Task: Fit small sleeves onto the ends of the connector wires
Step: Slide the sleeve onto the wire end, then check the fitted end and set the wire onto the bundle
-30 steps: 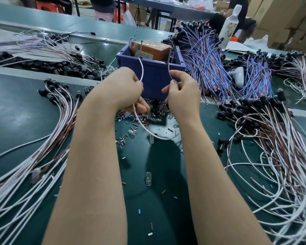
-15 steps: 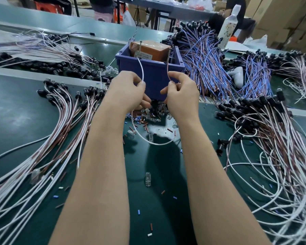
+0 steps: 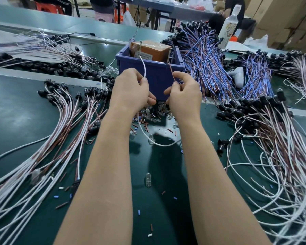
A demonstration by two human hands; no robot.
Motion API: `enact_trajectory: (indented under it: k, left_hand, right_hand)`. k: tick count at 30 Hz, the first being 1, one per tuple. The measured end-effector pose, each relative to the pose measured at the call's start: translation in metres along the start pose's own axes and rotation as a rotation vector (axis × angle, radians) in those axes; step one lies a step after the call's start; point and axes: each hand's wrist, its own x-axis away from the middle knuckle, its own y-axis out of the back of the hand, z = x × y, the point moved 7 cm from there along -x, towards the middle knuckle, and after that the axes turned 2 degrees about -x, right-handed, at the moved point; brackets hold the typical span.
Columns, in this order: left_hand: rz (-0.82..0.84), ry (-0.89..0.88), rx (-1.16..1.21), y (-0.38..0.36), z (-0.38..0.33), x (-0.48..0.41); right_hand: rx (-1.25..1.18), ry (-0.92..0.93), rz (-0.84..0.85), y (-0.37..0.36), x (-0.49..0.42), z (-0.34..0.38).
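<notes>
Your left hand [image 3: 131,91] is raised in front of the blue bin [image 3: 159,76], fingers curled, thumb and forefinger pinching a white wire [image 3: 143,68]. Above the pinch the wire stands against the bin's near wall, with its tip about level with the rim. Below your hand it drops and swings in a loose loop over the green mat [image 3: 16,112] on the near side of the bin, toward your right forearm.

Your right hand [image 3: 184,96] is beside the left, just apart from it and also before the bin's near wall. Its fingers are curled and pinch a brown wire [image 3: 171,71] that rises slanting toward the bin's right corner. Whether a sleeve sits on either tip is too small to tell.

The loose sleeves [image 3: 145,123] are short brown, blue and white bits. They lie scattered on the mat at the foot of the bin, mixed with a heap of small glass bulbs [image 3: 158,107], and thin out nearer to you.

Inside the bin stands an orange-brown box [image 3: 152,48]. Left of the bin, a sheaf of white and brown connector wires [image 3: 65,121] with black sockets fans out. Right of the bin lies a larger tangle [image 3: 272,138] of the same kind. Behind the bin's right side lie blue and brown wires [image 3: 205,59], and past them stands a white bottle [image 3: 228,30].
</notes>
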Motion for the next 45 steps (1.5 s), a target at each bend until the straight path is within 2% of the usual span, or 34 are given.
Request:
enact_trajectory:
  k: [19, 22, 25, 28, 31, 34, 37, 39, 41, 45]
  left_hand:
    - [-0.016, 0.005, 0.002, -0.001, 0.006, -0.003]
    - [-0.025, 0.040, -0.017, 0.001, 0.008, -0.003]
    - [-0.054, 0.166, -0.076, 0.013, 0.023, -0.006]
    - [-0.166, 0.275, -0.365, 0.035, 0.033, -0.007]
    - [-0.202, 0.237, -0.509, 0.039, 0.020, -0.005]
    - [-0.094, -0.017, -0.422, 0.015, -0.009, -0.003]
    - [0.243, -0.164, -0.321, -0.029, -0.025, 0.013]
    - [0.432, -0.194, -0.353, -0.052, -0.026, 0.022]
    - [0.467, -0.233, -0.342, -0.059, -0.027, 0.023]
    - [0.368, -0.219, -0.045, -0.036, -0.027, 0.016]
  right_hand:
    - [-0.011, 0.034, 0.040, -0.006, -0.001, 0.000]
    - [0.008, 0.003, 0.137, -0.013, 0.000, -0.002]
    - [0.237, -0.039, 0.261, -0.006, -0.006, -0.011]
    - [0.620, -0.183, 0.360, 0.024, -0.008, -0.035]
    - [0.776, -0.349, 0.537, 0.038, 0.002, -0.053]
    - [0.685, -0.422, 0.573, 0.036, 0.006, -0.059]
    - [0.569, -0.369, 0.547, 0.034, 0.004, -0.055]
    - [0.329, -0.289, 0.475, 0.032, -0.002, -0.042]
    - [0.043, -0.235, 0.392, 0.032, -0.008, -0.027]
    - [-0.459, -0.319, 0.390, 0.020, -0.005, -0.017]
